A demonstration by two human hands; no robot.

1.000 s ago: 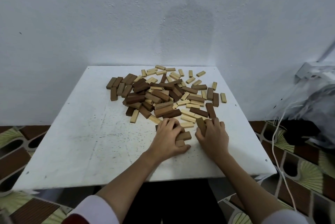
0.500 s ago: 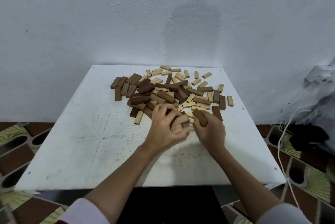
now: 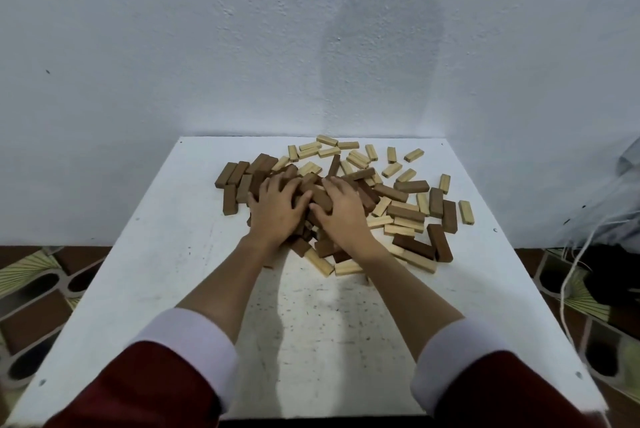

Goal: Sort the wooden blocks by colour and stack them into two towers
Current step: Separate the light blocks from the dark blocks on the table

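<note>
A: Wooden blocks, small rectangular ones in dark brown and pale tan, lie jumbled on the far half of the square white table, nearer its right edge than its left.

B: Open room?

A: The near half is bare white board, as is a strip along the left edge (the farthest tan pieces lie close to the wall-side edge).

B: The hands?

A: The left hand and right hand press side by side on the heap's middle, fingers spread and bent over dark blocks; whether either grips one, I cannot tell.

B: Versus a second ago?

A: Both hands have reached further into the pile from its near edge.
</note>
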